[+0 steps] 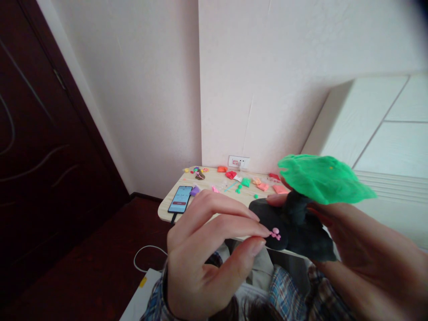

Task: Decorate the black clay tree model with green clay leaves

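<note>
My right hand point(364, 249) grips a clay tree model from the right, with fingers behind it. The model has a bright green leafy top point(326, 178), a dark trunk point(297, 207) and a flat black base point(309, 240). A tiny pink clay figure point(275, 232) with a round head lies on the left part of that base. My left hand point(214, 249) reaches in from the left, a fingertip touching or nearly touching the pink figure. Its thumb sits just below, with a small gap between thumb and finger. My right fingertips are partly hidden behind the model.
On the pale wooden table point(164, 209) lie a phone point(179, 199) with a cable, several coloured clay packets such as a red one point(230, 174), and green clay bits point(238, 189). A wall socket point(238, 162) is behind. A brown decorated clay piece point(199, 174) stands at the back left.
</note>
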Demonstrator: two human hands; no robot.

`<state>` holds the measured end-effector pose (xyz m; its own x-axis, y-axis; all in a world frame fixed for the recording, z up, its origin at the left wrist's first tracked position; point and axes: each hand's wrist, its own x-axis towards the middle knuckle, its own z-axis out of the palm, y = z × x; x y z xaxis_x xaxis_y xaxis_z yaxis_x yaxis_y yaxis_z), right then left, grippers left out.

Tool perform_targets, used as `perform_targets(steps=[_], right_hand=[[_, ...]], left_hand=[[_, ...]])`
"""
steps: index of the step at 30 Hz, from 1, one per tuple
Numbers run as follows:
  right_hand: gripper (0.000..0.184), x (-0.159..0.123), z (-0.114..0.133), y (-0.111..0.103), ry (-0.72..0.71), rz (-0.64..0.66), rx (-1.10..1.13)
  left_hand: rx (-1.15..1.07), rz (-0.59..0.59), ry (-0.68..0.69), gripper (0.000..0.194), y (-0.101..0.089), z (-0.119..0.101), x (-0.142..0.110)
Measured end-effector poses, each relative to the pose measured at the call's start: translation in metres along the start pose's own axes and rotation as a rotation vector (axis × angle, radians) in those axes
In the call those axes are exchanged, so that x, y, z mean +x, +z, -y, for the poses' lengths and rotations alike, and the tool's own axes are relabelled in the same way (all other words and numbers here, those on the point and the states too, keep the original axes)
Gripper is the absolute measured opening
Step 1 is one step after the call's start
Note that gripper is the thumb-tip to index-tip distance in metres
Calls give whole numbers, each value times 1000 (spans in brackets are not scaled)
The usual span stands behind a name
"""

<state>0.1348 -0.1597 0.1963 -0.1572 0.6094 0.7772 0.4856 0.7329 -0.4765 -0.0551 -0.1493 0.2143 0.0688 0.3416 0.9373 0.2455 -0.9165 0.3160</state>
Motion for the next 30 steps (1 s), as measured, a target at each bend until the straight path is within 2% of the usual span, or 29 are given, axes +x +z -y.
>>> perform_targets(steps=[11,19,30], right_hand=[[57,2,2,0,14,22,-45],[55,-1,0,-3,-20,25,-40],[47,1,1,-1,16,16,-70]], left_hand=[[-7,-1,10,9,1,-3,2],[12,13,23,8,-1,-2,3],[0,26,26,7,-2,-1,1]])
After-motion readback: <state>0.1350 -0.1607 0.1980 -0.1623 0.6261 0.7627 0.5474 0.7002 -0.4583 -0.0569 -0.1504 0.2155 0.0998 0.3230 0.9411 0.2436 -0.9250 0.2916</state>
